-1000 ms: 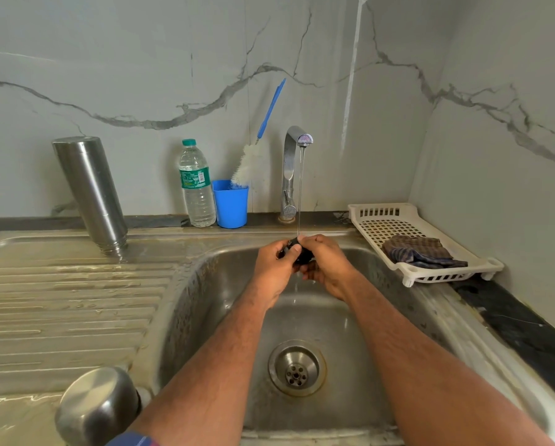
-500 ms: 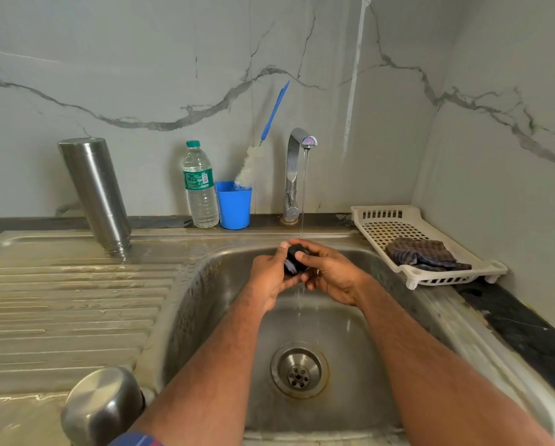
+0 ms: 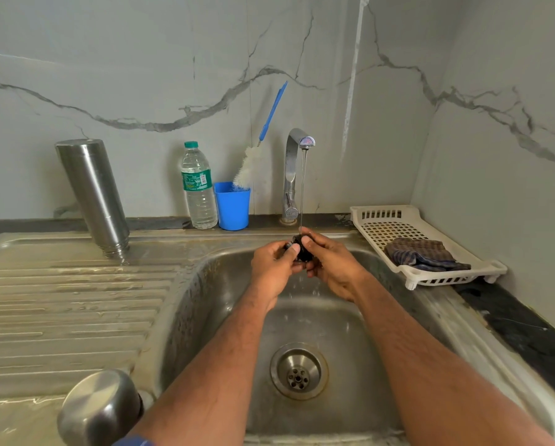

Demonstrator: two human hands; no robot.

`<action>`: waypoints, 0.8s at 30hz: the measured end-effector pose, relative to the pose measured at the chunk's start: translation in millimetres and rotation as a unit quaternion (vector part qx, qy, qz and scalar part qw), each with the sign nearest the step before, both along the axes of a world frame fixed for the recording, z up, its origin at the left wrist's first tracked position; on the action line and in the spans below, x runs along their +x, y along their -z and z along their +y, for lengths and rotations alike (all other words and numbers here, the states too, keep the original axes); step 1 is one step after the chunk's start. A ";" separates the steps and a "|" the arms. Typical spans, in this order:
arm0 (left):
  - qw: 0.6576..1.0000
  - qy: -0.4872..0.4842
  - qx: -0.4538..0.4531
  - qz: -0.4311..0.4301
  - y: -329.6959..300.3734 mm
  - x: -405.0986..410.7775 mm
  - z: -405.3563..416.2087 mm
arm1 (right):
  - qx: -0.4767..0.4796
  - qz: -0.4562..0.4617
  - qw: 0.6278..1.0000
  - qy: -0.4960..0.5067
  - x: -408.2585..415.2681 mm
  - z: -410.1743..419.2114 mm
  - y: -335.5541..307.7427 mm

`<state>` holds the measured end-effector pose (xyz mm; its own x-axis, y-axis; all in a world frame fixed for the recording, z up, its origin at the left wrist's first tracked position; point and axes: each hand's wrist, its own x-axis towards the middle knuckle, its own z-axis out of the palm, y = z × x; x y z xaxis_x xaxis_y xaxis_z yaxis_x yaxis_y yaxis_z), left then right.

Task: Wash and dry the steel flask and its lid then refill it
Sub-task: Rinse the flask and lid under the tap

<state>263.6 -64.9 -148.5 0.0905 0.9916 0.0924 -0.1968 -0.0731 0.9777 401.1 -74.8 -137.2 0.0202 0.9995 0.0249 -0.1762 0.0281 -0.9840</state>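
The steel flask (image 3: pixel 92 194) stands upside down on the draining board at the back left, mouth down. A small black lid part (image 3: pixel 301 251) is held over the sink (image 3: pixel 205 304) under a thin stream from the tap (image 3: pixel 293 169). My left hand (image 3: pixel 274 268) and my right hand (image 3: pixel 332 267) both grip it, fingers curled around it, so most of it is hidden. A steel cap (image 3: pixel 100 410) sits at the sink's near left corner.
A plastic water bottle (image 3: pixel 198 185) and a blue cup (image 3: pixel 232 206) with a bottle brush (image 3: pixel 248 169) stand behind the sink. A white plastic tray (image 3: pixel 430 278) holding a dark checked cloth (image 3: pixel 422 254) lies on the right counter. The drain (image 3: pixel 298 370) is open.
Both hands have turned the black lid part under the running water, dipping slightly and coming back up. Everything else has stayed in place.
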 end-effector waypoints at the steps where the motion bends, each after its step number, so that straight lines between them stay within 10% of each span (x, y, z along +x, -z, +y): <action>1: 1.000 0.000 -0.013 -0.006 -2.7 -0.3 -1.3 | 0.014 0.002 1.000 -0.015 1.6 0.0 1.6; 8: 0.998 0.021 -0.050 -0.028 -9.3 2.0 -7.5 | 0.061 -0.246 0.943 0.215 -20.9 4.6 -1.7; 14: 0.989 0.035 -0.131 -0.050 -8.9 -3.8 -3.3 | -0.023 -0.031 0.997 -0.063 -0.5 -4.0 -1.4; 24: 0.999 0.015 0.029 0.024 4.0 -5.0 -1.0 | -0.014 -0.178 0.971 0.156 -19.7 4.5 0.9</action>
<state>258.6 -65.9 -152.4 0.1256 0.9816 0.1441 -0.1535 -0.1243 0.9803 381.4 -70.3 -138.1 0.3179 0.9463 0.0586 0.1890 -0.0027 -0.9820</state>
